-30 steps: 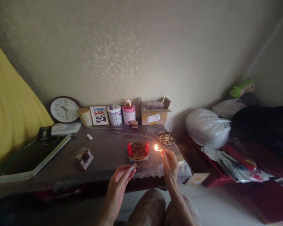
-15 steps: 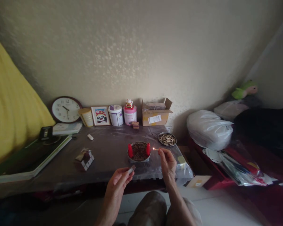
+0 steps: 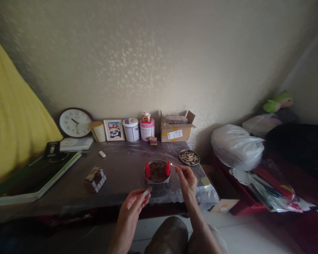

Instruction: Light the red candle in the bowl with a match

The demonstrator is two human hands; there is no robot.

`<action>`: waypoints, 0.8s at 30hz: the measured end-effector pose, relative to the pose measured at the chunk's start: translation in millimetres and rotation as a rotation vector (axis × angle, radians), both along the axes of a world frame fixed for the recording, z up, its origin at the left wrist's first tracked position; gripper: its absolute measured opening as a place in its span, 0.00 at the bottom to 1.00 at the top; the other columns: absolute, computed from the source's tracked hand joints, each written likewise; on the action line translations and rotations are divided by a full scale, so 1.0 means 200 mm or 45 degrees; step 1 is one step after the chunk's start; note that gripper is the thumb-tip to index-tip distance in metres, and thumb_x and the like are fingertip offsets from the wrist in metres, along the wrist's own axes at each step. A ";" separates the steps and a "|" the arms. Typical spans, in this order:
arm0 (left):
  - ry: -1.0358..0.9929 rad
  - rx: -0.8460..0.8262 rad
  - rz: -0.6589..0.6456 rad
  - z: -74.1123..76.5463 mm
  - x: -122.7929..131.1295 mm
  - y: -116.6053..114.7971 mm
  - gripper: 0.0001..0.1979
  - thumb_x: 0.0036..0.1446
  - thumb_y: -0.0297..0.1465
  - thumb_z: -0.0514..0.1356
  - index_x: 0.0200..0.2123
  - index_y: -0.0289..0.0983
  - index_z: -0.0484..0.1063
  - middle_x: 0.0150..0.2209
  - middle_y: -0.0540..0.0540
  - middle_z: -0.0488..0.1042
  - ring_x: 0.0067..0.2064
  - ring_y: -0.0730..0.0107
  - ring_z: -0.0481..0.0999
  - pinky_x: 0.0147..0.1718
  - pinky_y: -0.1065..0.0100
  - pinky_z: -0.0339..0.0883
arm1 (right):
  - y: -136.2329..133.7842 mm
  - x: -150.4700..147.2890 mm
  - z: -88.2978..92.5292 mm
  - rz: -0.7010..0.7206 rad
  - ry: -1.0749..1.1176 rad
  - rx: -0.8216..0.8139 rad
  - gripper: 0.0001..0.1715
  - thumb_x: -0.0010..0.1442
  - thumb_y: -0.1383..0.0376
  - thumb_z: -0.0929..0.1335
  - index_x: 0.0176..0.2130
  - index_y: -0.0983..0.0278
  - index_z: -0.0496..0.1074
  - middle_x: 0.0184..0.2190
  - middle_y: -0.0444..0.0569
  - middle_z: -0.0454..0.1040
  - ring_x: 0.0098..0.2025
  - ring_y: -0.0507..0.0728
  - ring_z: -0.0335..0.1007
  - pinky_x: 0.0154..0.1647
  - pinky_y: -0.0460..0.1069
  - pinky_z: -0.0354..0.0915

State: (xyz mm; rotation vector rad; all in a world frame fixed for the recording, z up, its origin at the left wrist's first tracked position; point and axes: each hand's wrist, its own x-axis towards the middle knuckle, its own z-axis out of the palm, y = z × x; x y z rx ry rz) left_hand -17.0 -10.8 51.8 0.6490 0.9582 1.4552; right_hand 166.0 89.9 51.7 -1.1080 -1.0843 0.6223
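Note:
Between the fingertips of my right hand point(image 3: 187, 180) is a lit match point(image 3: 174, 165), its small flame close beside the right red candle point(image 3: 168, 169). Whether the flame touches the wick I cannot tell. A second red candle point(image 3: 147, 170) stands upright at the left of the same round bowl point(image 3: 157, 182), which is filled with dark brown grains. My left hand point(image 3: 132, 204) is closed around a small matchbox point(image 3: 147, 191), in front of the bowl. To the right rear, a round dish point(image 3: 189, 163) holds many matchsticks.
Several stacked matchboxes point(image 3: 97, 181) sit at the left. Along the wall stand a clock point(image 3: 75, 122), a panda picture point(image 3: 113, 130), tins point(image 3: 131, 130) and an open cardboard box point(image 3: 176, 134). A green book point(image 3: 29, 176) lies far left, and plastic bags point(image 3: 235, 146) are at right.
My right hand has moved the burning match slightly left, up to the right candle. My left hand stays nearly where it was with the matchbox. The view has shifted a little.

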 end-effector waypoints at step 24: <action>-0.022 -0.051 0.051 -0.04 -0.04 0.01 0.15 0.46 0.40 0.68 0.35 0.36 0.77 0.37 0.45 0.81 0.41 0.65 0.76 0.44 0.65 0.66 | 0.09 -0.01 -0.03 0.007 -0.080 -0.069 0.17 0.53 0.52 0.70 0.32 0.64 0.74 0.29 0.47 0.77 0.31 0.54 0.70 0.34 0.47 0.66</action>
